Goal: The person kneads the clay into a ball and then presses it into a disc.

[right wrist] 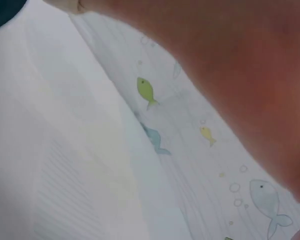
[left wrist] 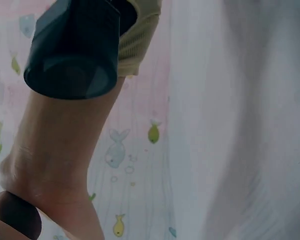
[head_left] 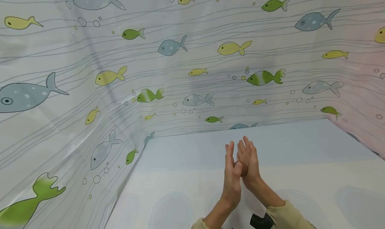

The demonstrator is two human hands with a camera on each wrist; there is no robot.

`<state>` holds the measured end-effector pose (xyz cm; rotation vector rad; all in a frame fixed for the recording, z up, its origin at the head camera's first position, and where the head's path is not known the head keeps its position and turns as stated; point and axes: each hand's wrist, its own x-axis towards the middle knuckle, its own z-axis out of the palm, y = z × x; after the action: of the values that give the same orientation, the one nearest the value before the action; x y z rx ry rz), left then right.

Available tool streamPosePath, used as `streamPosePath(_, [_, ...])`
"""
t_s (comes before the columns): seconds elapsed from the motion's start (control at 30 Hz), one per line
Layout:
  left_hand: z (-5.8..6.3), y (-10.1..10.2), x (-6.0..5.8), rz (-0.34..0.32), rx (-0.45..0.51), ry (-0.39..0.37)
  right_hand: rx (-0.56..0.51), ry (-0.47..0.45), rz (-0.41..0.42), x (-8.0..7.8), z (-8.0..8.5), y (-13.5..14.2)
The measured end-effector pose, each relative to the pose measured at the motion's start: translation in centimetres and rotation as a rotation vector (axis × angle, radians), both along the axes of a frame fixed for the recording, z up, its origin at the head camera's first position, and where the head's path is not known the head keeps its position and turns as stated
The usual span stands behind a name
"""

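Observation:
A small brown ball [head_left: 243, 168], smooth and clay-like, sits between the two palms above the table. My left hand [head_left: 233, 180] presses it from the left, its fingers straight and pointing up. From the other side my right hand [head_left: 251, 163] faces it, also with straight fingers. In the left wrist view the ball [left wrist: 19, 216] looks dark at the lower left, beside the heel of the right hand [left wrist: 65, 200]. The right wrist view shows a blurred part of the left hand and wrist [right wrist: 250, 95]; the ball is out of sight there.
A pale table [head_left: 180, 175] with faint oval patterns lies below the hands. Fish-printed curtains [head_left: 168, 75] hang behind it and at both sides. A black wrist camera [head_left: 261, 221] sits at the right sleeve [head_left: 288, 215].

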<state>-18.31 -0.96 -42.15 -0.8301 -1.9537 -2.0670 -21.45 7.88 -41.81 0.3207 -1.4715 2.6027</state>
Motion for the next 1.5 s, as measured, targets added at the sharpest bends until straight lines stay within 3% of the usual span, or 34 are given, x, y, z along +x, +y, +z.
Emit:
streamPosePath(0.17, [0.2, 0.2, 0.5, -0.014, -0.02, -0.006, -0.029, 0.005, 0.013, -0.2, 0.2, 0.4])
streamPosePath(0.3, [0.1, 0.3, 0.3, 0.005, 0.01, -0.029, -0.021, 0.014, 0.037, 0.3, 0.4, 0.0])
streamPosePath(0.47, [-0.5, 0.4, -0.6, 0.054, 0.103, -0.087, 0.026, 0.031, 0.047, 1.4, 0.6, -1.2])
streamPosePath(0.6, [-0.8, 0.5, -1.2, 0.093, 0.187, -0.067, 0.058, 0.066, 0.038, 2.4, 0.5, -2.1])
streamPosePath(0.83, [0.0, 0.3, -2.0, 0.154, 0.284, -0.084, 0.123, 0.114, -0.031, 3.5, 0.5, -3.0])
streamPosePath(0.97, [0.9, 0.0, -2.6, 0.15, 0.296, -0.117, 0.12, 0.131, -0.048, 4.0, 1.0, -3.1])
streamPosePath(1.23, [2.4, -1.0, -4.0, 0.145, 0.324, -0.133, 0.06, 0.169, 0.026, 4.7, 1.4, -3.5])
streamPosePath(1.37, [2.1, -1.0, -4.0, 0.118, 0.31, -0.109, 0.084, 0.147, 0.026, 4.7, 1.8, -3.4])
streamPosePath(1.5, [1.0, -0.3, -3.2, 0.074, 0.26, -0.058, 0.073, 0.085, -0.011, 4.2, 2.4, -2.9])
